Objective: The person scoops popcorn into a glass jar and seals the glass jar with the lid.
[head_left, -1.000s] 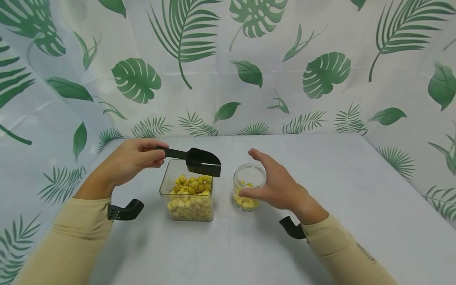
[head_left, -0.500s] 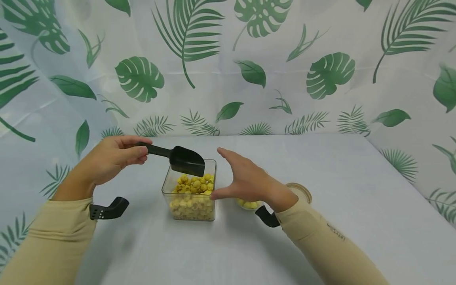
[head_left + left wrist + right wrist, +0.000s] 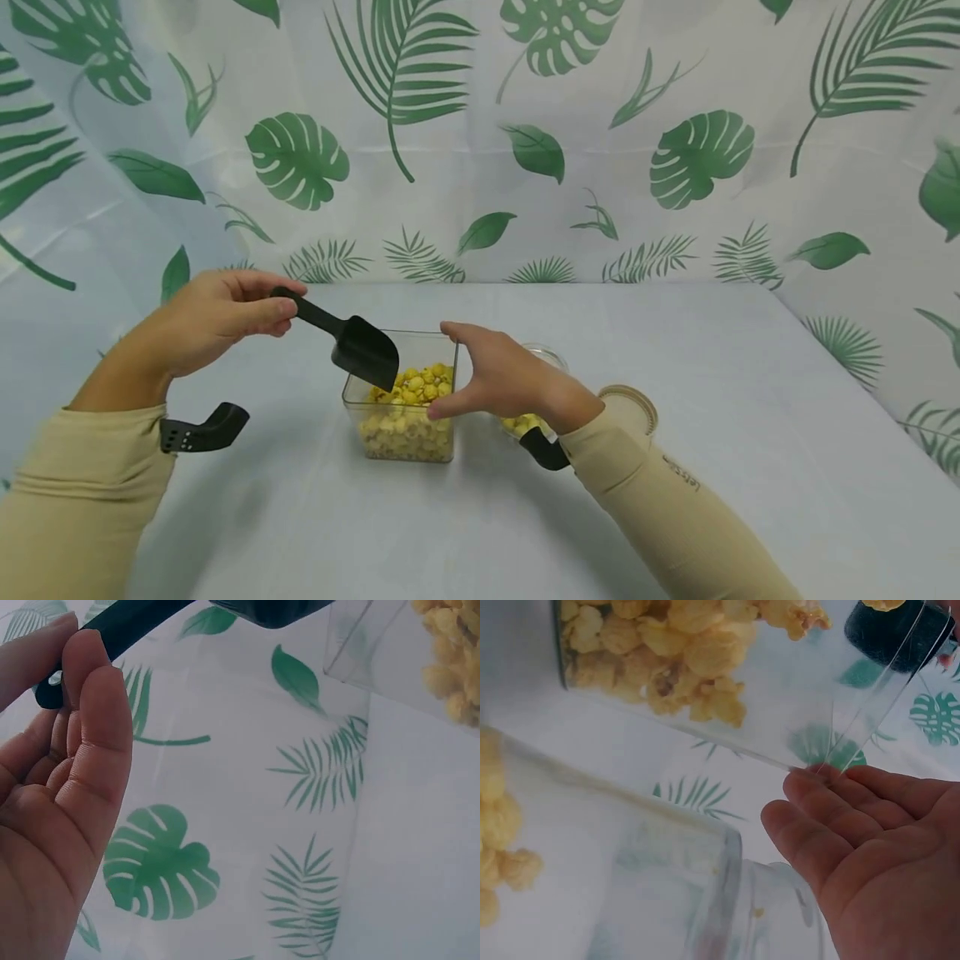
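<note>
My left hand (image 3: 206,321) pinches the end of a black scoop's handle between thumb and fingers. The scoop (image 3: 367,350) slants down to the right, its lip over the near-left part of a clear square container (image 3: 420,343). Yellow popcorn (image 3: 408,433) fills the container's lower part. At the container's right side is my right hand (image 3: 510,375), thumb by the front corner and fingers by the back one. In the right wrist view its fingertips (image 3: 802,780) appear to touch the container's edge. A round clear jar (image 3: 551,354) with some popcorn stands partly hidden behind this hand.
A round beige-rimmed lid (image 3: 633,404) lies right of the jar, partly covered by the right forearm. The white table (image 3: 337,533) reaches back to a leaf-print cloth (image 3: 450,183). Black wrist mounts (image 3: 206,429) stick out from both sleeves.
The right hand has moved left from the jar to the container, uncovering the lid. The left hand has drawn the scoop left, and its lip now tips further down over the container.
</note>
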The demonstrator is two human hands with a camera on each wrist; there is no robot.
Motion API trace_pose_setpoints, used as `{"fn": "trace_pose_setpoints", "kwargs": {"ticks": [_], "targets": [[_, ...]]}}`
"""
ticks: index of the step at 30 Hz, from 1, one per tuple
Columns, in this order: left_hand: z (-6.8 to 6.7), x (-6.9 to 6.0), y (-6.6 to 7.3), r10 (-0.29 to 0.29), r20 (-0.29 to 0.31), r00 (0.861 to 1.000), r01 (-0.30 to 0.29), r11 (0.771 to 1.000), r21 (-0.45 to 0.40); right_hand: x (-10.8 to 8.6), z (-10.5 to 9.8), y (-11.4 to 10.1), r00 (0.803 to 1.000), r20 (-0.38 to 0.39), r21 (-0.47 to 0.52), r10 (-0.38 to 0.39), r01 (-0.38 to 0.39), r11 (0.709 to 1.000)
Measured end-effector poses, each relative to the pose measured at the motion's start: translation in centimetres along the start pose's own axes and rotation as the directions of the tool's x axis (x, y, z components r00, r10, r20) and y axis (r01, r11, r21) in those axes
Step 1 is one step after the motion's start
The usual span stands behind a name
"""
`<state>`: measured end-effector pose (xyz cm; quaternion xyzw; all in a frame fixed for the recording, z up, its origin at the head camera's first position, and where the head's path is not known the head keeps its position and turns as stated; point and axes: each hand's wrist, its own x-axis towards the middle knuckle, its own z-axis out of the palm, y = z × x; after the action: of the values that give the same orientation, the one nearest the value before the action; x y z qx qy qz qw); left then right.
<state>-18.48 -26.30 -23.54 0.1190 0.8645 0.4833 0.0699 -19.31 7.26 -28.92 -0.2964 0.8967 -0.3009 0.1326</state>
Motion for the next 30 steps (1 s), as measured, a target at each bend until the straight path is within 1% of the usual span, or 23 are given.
{"fn": "trace_pose_setpoints", "kwargs": {"ticks": [2,4,6,7,11,14,16,19,22,25,27,30], "targets": [[0.0,0.0,0.7,-0.009,-0.001,1.0,0.009,0.995,0.097,0.0,0.0,0.0,1.0,-0.006,0.002,-0.002,0.002,1.0],[0.0,0.1,1.5,-0.024,0.004,1.0,0.022,0.982,0.185,0.0,-0.1,0.1,1.0,-0.013,0.006,0.005,-0.005,1.0],[0.2,0.2,2.1,-0.04,0.009,0.999,0.037,0.969,0.245,0.0,-0.1,0.2,1.0,-0.015,0.007,0.005,-0.005,1.0],[0.2,0.2,2.4,-0.047,0.014,0.999,0.041,0.965,0.259,0.1,0.0,0.2,1.0,-0.014,0.009,0.004,-0.004,1.0],[0.6,0.7,3.1,-0.054,0.033,0.998,0.043,0.961,0.274,0.1,0.1,0.2,1.0,-0.01,0.013,0.003,-0.003,1.0],[1.1,1.1,3.4,-0.05,0.04,0.998,0.036,0.952,0.302,0.1,0.2,0.3,1.0,-0.011,0.018,0.008,-0.007,1.0],[1.5,1.4,3.7,-0.054,0.048,0.997,0.035,0.942,0.334,0.1,0.3,0.3,1.0,-0.011,0.022,0.011,-0.011,1.0],[2.2,1.9,4.0,-0.071,0.092,0.993,0.032,0.929,0.368,0.2,0.3,0.4,1.0,-0.012,0.024,0.005,-0.005,1.0],[2.9,2.4,4.0,-0.102,0.156,0.982,0.035,0.922,0.385,0.2,0.3,0.5,1.0,-0.009,0.024,0.001,-0.001,1.0],[3.3,2.8,3.8,-0.127,0.192,0.973,0.045,0.923,0.383,0.1,0.3,0.6,1.0,-0.01,0.025,-0.003,0.004,1.0],[3.3,2.8,3.5,-0.137,0.193,0.972,0.055,0.924,0.378,0.1,0.3,0.6,1.0,-0.011,0.028,-0.006,0.007,1.0],[3.4,2.7,2.5,-0.153,0.196,0.969,0.079,0.938,0.338,0.1,0.2,0.6,1.0,-0.011,0.032,-0.014,0.015,0.999]]}}
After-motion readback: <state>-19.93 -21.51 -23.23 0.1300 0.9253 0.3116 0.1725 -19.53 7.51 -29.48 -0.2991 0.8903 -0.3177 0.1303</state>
